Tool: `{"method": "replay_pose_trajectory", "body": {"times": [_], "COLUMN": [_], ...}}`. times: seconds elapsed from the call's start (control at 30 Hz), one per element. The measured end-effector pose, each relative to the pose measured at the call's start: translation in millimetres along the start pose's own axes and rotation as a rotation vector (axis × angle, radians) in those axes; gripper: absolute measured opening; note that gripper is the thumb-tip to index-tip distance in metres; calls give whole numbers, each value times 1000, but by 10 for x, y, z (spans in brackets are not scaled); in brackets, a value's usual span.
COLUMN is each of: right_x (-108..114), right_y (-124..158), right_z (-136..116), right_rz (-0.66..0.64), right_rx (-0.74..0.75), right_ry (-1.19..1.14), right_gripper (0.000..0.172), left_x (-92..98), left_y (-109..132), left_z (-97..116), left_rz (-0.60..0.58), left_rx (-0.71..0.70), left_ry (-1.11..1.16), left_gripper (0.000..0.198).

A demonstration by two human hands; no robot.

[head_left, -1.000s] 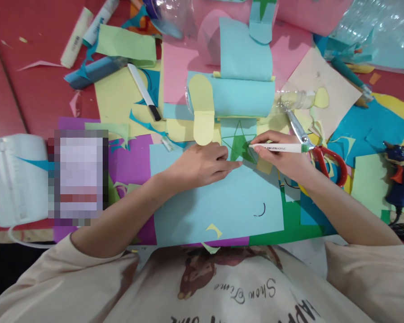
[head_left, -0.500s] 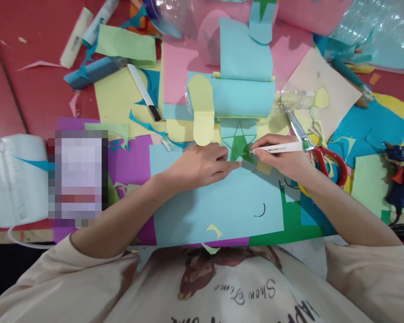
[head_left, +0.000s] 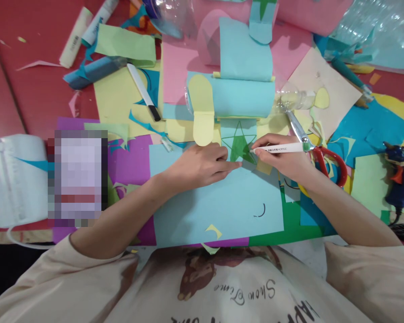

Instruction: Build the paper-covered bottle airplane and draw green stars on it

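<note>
A small light-blue paper with a drawn star [head_left: 239, 139], partly filled in green, lies just beyond a large light-blue sheet [head_left: 218, 202]. My left hand [head_left: 198, 166] rests on the sheet with fingers curled and the forefinger stretched out, pressing the star paper's lower edge. My right hand [head_left: 283, 157] is closed around a white marker pen [head_left: 279, 147], whose tip touches the star's right side.
Red-handled scissors [head_left: 319, 150] lie right of my right hand. A light-blue paper roll [head_left: 232, 96] with yellow flaps stands behind the star. A white pen [head_left: 144, 92], glue sticks [head_left: 76, 38], a blue glue gun [head_left: 399, 177], a white box [head_left: 13, 179] and several coloured papers cover the red table [head_left: 37, 89].
The marker has tilted slightly and its tip has shifted a little on the star's right side. My left hand has stayed put.
</note>
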State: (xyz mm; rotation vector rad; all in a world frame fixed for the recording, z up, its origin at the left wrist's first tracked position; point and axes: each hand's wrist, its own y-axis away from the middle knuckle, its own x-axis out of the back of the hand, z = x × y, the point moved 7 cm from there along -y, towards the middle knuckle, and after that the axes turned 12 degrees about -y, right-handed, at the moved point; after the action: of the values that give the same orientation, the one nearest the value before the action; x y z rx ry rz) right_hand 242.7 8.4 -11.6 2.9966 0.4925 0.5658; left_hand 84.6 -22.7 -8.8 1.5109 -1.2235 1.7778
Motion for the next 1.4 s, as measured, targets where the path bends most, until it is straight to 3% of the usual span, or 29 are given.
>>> {"method": "replay_pose_trajectory", "body": {"times": [1.4], "right_x": [-13], "right_y": [11], "right_z": [9], "right_rz": [-19], "right_rx": [-26], "right_ry": [-16], "right_gripper": [5], "left_x": [-13], "left_y": [-1], "left_z": [-3], "left_rz": [-24], "left_rx": [0], "left_ry": [10], "left_gripper": [29]}}
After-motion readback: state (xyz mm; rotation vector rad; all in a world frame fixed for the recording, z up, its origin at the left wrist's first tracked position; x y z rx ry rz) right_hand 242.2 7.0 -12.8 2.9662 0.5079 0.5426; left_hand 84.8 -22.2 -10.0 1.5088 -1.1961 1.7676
